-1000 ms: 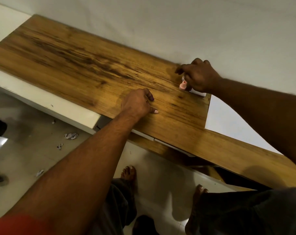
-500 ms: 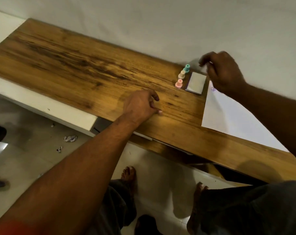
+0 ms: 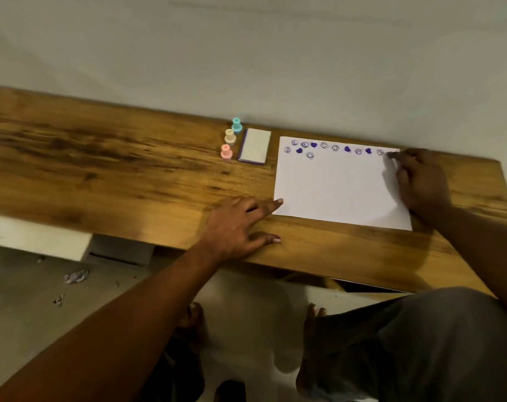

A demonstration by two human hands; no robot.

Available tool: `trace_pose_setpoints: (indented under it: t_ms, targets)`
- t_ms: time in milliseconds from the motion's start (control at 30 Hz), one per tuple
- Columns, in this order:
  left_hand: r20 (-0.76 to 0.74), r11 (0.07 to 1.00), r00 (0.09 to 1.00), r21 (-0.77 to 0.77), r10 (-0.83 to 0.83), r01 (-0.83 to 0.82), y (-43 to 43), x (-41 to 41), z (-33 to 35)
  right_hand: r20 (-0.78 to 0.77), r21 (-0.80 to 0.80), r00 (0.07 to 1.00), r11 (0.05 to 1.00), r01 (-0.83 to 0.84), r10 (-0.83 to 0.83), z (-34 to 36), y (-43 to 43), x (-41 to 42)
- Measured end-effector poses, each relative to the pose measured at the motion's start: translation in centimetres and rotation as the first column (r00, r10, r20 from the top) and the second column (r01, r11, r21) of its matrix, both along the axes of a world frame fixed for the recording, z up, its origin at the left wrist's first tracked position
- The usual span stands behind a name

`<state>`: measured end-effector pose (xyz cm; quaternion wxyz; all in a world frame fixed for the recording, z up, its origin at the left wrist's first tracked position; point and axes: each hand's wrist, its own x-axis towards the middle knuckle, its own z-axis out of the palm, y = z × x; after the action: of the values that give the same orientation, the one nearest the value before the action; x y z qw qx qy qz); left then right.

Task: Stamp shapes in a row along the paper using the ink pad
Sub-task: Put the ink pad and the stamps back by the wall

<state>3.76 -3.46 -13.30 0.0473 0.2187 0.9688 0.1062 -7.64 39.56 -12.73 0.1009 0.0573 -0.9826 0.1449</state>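
Note:
A white paper lies on the wooden table, with a row of purple stamped hearts and smiley faces along its far edge. Left of it sits the closed white ink pad with a purple base. Beside the pad stand three small stamps: teal, cream and pink. My left hand rests flat on the table, its index fingertip touching the paper's near left corner. My right hand has curled fingertips on the paper's far right corner, where a small dark blur shows.
A pale wall runs right behind the table's far edge. Below the near edge are my bare feet, grey trousers and a tiled floor with scraps of crumpled paper.
My right hand left the ink pad and stamps and travelled right to the paper's far right corner. My left hand slid right to the paper's near left corner. The view swung right.

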Motion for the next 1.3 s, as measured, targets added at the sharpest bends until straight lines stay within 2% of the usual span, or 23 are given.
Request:
trace_pose_setpoints:
  t_ms: [100, 300, 500, 800, 1167, 1300]
  targets:
    - [-0.036, 1.0, 0.999, -0.008, 0.007, -0.007, 0.0, -0.3, 0.0, -0.033, -0.073, 0.999, 0.997, 0.031, -0.033, -0.7, 0.2, 0.1]
    - [-0.087, 0.999, 0.996, 0.032, 0.002, 0.001, 2.5, -0.2, -0.8, -0.067, -0.091, 0.998, 0.996, -0.002, -0.004, -0.4, 2.5, 0.4]
    - [-0.058, 1.0, 0.998, 0.029, 0.009, -0.008, 2.9, -0.6, -0.6, -0.092, -0.114, 0.996, 0.993, -0.029, 0.019, -0.8, 3.1, 0.2]
    - [-0.056, 0.999, 0.998, 0.027, 0.032, -0.03, 3.0, -0.2, -0.3, -0.067, -0.092, 0.997, 0.995, -0.041, 0.035, -2.1, 3.3, 0.0]
    - [-0.027, 0.997, 0.998, 0.052, 0.063, -0.061, 2.6, -0.1, -1.1, -0.061, -0.12, 0.998, 0.993, 0.02, -0.028, -2.2, 3.2, 0.4]
    - [-0.059, 0.996, 0.995, 0.062, 0.075, -0.071, 2.3, -0.2, -1.4, -0.002, -0.121, 0.998, 0.991, 0.06, -0.061, -1.7, 3.1, 0.2]
